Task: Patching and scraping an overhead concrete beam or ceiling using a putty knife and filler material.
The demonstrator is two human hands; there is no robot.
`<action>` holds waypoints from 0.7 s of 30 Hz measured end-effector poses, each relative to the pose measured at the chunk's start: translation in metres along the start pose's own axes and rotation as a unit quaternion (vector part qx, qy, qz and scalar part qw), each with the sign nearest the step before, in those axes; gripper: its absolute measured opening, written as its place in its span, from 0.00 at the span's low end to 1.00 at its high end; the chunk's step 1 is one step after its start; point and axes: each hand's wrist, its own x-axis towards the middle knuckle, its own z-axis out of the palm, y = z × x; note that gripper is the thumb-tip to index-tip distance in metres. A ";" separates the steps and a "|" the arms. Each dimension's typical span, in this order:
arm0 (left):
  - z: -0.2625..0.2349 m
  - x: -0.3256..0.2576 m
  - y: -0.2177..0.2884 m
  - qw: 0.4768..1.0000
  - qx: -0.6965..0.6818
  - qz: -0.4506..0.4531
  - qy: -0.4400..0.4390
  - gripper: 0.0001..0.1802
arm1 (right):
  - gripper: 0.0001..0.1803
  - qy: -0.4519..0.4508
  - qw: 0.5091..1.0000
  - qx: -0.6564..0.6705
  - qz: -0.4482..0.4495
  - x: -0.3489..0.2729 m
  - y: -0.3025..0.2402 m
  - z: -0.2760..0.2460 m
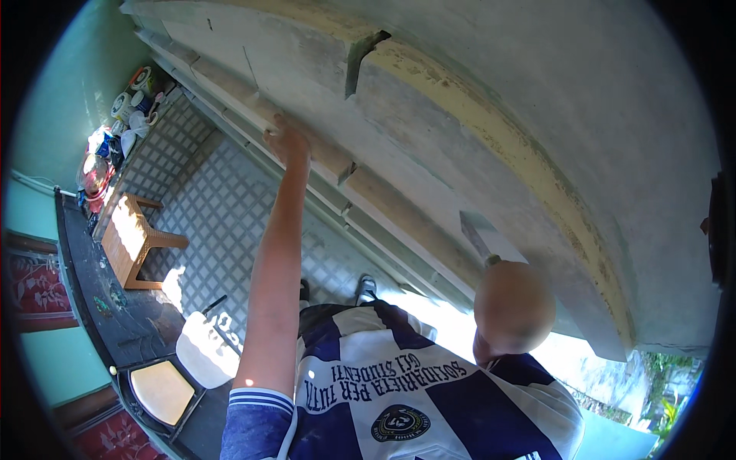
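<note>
My left arm stretches forward, and my left hand (288, 144) rests against the long beige ledge (326, 157) of the grey plastered wall, fingers apart and holding nothing. On the right, my right hand (514, 307) is raised close to the wall; it is blurred, but it looks closed round the handle of a scraper. The flat grey blade of the scraper (477, 233) points at the plaster just above the ledge. A rough yellowish band (491, 96) curves along the wall above, with a dark notch (360, 61) cut into it.
An orange-brown plastic stool (129, 234) stands on the patterned tile floor (207, 199) at left. Near it are a white-seated chair (205, 349) and a dark counter (92, 284). Buckets and bags (130, 115) crowd the far left corner. Plants (667, 399) show at lower right.
</note>
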 end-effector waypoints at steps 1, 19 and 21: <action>-0.001 -0.004 0.003 1.000 -0.005 -0.011 -0.002 0.47 | 0.22 -0.008 0.999 -0.025 0.031 -0.002 0.000 0.001; 0.005 0.003 -0.003 1.000 0.008 0.014 0.004 0.47 | 0.20 -0.040 0.997 0.013 -0.061 0.015 -0.007 0.001; 0.004 0.001 -0.003 1.000 0.004 0.006 0.003 0.47 | 0.20 -0.009 0.997 -0.001 -0.081 0.010 -0.003 0.004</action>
